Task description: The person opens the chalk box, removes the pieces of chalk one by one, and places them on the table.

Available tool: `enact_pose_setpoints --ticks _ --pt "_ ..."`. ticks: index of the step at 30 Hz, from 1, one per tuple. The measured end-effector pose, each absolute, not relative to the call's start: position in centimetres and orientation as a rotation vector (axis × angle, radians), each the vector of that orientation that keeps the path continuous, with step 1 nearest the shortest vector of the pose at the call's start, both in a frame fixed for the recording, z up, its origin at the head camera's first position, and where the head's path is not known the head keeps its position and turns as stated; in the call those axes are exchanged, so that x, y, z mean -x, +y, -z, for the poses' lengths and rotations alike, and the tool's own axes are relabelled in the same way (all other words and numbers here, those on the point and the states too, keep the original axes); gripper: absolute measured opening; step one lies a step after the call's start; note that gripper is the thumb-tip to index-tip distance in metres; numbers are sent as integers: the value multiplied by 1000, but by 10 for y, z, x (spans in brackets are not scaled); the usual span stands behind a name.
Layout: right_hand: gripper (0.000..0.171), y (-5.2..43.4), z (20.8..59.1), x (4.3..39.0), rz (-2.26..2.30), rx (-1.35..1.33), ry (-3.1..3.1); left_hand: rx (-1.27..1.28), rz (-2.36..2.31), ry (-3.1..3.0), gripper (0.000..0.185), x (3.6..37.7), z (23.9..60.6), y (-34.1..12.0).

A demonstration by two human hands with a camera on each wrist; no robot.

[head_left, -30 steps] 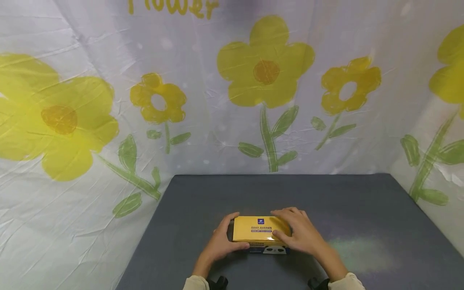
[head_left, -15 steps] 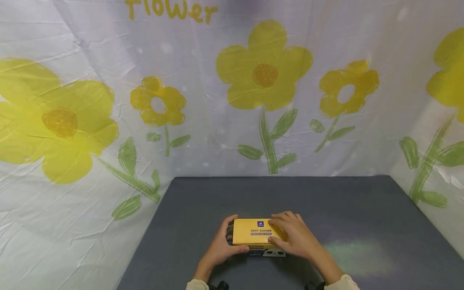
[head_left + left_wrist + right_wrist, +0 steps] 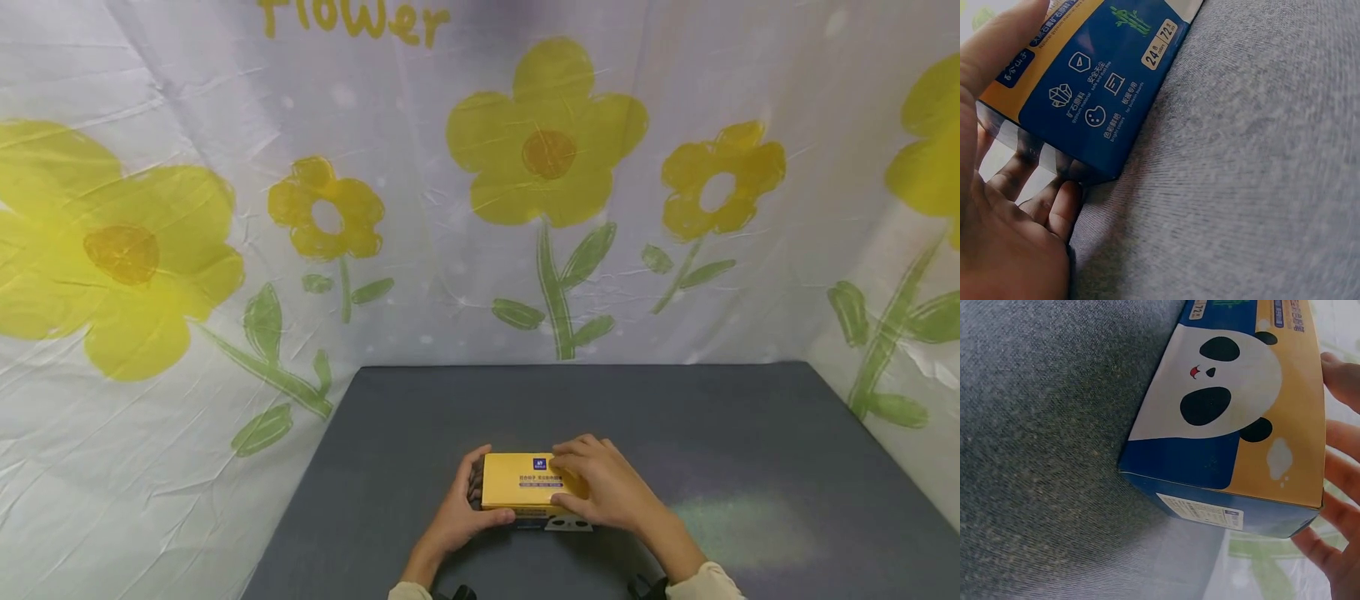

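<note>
Readable print on backdrop and box

The white flower-printed cloth backdrop (image 3: 480,208) reads "Flower" at 12 o'clock; the yellow-and-blue cardboard tissue box (image 3: 1094,81) shows "24" and "72" on its side.

makeshift recording booth: flower-print cloth backdrop (image 3: 480,208) draped behind and beside grey felt-covered table (image 3: 750,433).

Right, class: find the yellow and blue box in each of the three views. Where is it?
Head: yellow and blue box low centre, between both hands.
Left wrist: box upper left, blue side showing.
Right wrist: box upper right, panda face showing.
Shared landmark: grey tabletop under the box in every view.
</note>
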State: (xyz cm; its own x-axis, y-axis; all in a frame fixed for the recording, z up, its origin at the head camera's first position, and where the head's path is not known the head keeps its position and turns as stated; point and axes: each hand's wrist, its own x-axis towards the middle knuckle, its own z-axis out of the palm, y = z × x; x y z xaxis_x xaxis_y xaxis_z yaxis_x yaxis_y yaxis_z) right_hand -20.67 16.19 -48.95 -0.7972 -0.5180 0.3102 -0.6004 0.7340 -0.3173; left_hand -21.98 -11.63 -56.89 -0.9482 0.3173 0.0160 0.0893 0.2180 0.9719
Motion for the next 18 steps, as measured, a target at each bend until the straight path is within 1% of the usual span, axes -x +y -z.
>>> enact_pose_setpoints --ticks 4,12,18 --pt "40 160 487 208 -566 -934 -2742 -386 -1814 2307 106 218 569 -116" --pt "48 156 480 210 -518 -969 -2798 -357 -1818 2295 106 218 571 -115" --pt "43 152 478 212 -553 -975 -2831 -368 -1843 2264 106 218 571 -117"
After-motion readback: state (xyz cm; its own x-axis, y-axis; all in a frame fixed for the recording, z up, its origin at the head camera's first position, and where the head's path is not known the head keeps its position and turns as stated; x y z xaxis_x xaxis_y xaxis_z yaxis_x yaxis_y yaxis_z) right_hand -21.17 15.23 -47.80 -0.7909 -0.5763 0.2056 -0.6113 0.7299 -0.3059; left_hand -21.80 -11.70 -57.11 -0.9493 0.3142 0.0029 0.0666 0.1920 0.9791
